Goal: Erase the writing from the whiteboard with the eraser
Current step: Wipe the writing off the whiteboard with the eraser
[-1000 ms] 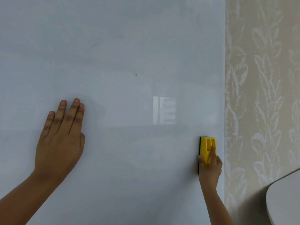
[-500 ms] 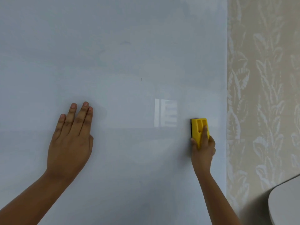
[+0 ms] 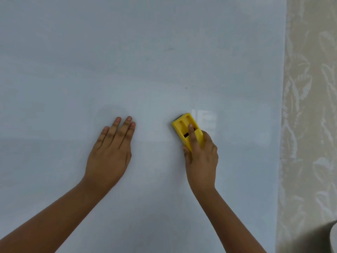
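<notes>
The whiteboard (image 3: pixel 127 61) fills most of the view and looks wiped, with only faint smudges near the top and a tiny dark speck (image 3: pixel 186 87). My right hand (image 3: pixel 201 157) grips a yellow eraser (image 3: pixel 182 125), pressed against the board and tilted to the upper left, with the index finger lying along its back. My left hand (image 3: pixel 111 152) rests flat on the board to the left of the eraser, fingers together and pointing up, holding nothing.
The board's right edge (image 3: pixel 283 125) meets a beige wall with a leaf-pattern wallpaper (image 3: pixel 310 106). A rounded white table edge (image 3: pixel 332 240) shows at the bottom right corner. A window reflection (image 3: pixel 206 121) glints just right of the eraser.
My right hand has slid the eraser up and left, away from the board's right edge toward the middle, and tilted it. My left hand stays flat on the board.
</notes>
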### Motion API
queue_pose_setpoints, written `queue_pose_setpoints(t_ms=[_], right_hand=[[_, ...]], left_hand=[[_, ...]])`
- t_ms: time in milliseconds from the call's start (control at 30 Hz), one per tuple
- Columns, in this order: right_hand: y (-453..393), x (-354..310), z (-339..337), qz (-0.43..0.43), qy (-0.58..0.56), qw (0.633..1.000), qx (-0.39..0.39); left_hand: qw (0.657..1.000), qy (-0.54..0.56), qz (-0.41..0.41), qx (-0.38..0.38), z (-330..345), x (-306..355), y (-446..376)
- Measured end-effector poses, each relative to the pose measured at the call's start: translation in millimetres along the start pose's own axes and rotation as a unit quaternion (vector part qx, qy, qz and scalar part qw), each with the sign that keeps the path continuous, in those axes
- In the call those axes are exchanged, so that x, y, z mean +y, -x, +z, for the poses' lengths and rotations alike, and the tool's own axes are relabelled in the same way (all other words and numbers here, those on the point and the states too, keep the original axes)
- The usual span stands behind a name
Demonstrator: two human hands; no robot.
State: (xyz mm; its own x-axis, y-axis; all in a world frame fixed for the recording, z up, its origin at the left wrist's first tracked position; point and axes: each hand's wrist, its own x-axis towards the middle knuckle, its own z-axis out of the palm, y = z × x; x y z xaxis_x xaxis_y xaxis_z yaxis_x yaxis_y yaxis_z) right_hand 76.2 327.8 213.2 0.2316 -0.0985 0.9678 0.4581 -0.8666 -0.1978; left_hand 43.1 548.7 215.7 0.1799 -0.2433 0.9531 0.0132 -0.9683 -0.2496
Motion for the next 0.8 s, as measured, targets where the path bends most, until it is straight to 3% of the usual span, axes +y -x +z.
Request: queue_pose_setpoints(t_ms=[100,200,333,500,700,800], right_hand=[[-10.6,18.5,-8.3,0.082,-0.008,0.997,-0.001],[-50.7,8.9,-8.6,0.166,-0.018,0.986,0.022],[-51.0,-46.7,0.2,0.062,0.009,0.998,0.018],[22.2,-76.4,6.0,-0.087,0.014,0.996,-0.027],[7.5,-65.0,2.1,0.016,0.006,1.0,-0.023],[18.2,-85.6,9.3,-0.028,0.011,0.999,-0.019]], left_hand=[[0.998,-0.041,0.036,-0.019,-6.9,-35.4,31.3],[0.999,-0.05,0.011,-0.017,-13.1,-57.7,57.6],[0.999,-0.03,-0.041,0.001,-12.3,-58.0,66.8],[0.998,-0.035,-0.044,0.005,-12.1,-61.5,68.9],[0.998,-0.034,-0.048,0.0,-12.8,-58.1,67.8],[0.998,-0.032,-0.046,0.001,-10.9,-58.8,67.9]])
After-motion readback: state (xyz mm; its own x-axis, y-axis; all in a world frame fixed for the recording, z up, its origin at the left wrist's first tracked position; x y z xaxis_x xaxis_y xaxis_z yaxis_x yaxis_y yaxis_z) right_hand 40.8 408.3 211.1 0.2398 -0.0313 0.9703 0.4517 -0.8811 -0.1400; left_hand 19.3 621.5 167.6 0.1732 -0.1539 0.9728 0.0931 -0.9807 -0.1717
